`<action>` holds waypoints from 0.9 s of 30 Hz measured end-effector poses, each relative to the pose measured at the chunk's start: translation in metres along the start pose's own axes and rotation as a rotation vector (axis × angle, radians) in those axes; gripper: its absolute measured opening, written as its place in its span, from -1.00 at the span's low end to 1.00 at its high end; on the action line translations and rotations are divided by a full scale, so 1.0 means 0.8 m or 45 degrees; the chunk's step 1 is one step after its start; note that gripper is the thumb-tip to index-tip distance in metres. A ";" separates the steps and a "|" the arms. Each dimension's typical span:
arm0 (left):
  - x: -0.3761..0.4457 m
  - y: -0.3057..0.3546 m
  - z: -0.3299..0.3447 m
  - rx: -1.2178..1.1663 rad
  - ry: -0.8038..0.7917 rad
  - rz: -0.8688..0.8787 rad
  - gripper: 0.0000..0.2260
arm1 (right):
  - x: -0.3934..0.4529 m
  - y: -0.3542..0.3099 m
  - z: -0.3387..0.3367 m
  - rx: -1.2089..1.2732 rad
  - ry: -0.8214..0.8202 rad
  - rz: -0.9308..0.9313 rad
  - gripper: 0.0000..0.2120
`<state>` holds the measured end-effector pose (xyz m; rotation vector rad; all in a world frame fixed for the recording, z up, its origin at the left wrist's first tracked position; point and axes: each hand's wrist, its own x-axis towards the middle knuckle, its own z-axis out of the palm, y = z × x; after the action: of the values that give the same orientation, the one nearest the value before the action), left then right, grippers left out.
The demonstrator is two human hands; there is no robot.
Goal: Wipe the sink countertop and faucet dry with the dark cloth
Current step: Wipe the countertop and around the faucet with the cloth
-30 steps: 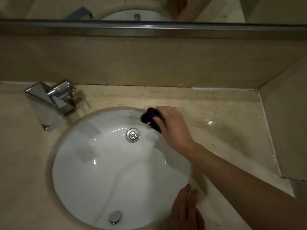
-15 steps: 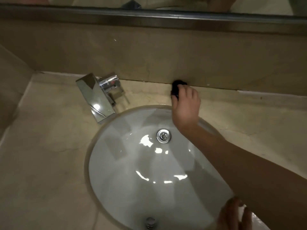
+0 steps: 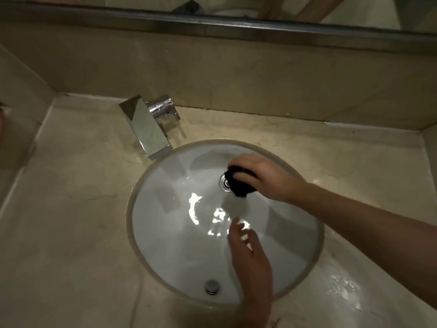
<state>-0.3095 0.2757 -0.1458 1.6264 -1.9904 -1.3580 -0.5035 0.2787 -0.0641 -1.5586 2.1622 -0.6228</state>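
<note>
Bathroom: undermount basin (image 3: 165, 233), chrome faucet (image 3: 149, 129), marble countertop (image 3: 71, 221), mirror (image 3: 212, 5).

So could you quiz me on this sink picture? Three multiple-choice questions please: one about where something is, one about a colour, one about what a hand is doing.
1. Where is the dark cloth?
A. Draped on the faucet
B. Over the basin, beside the drain
C. On the countertop by the right wall

2. What colour is the basin?
A. White
B. Black
C. Green

3. What is the left hand doing?
A. Gripping the faucet
B. Holding a second cloth
C. Hovering over the basin, holding nothing

Answers:
1. B: the right hand holds the bunched cloth over the basin, partly hiding the drain.
2. A: the bowl is white, set in the beige countertop.
3. C: its fingers are loose and nothing is in them; the faucet stands untouched at the rear left.
</note>
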 end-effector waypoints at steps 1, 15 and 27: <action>0.020 0.033 -0.010 -0.072 -0.174 0.042 -0.72 | -0.011 0.009 -0.008 0.132 0.197 0.102 -0.80; -0.012 0.100 0.017 -0.397 -0.655 -0.102 -0.86 | -0.138 0.076 0.010 -0.227 0.790 0.888 -0.71; -0.070 0.129 -0.056 -0.453 -0.864 -0.424 -0.70 | -0.221 -0.094 0.034 1.675 0.591 1.066 -0.45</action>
<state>-0.3262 0.2966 -0.0226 1.4897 -1.6416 -2.4903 -0.3778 0.4229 -0.0323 0.1787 1.6551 -1.6490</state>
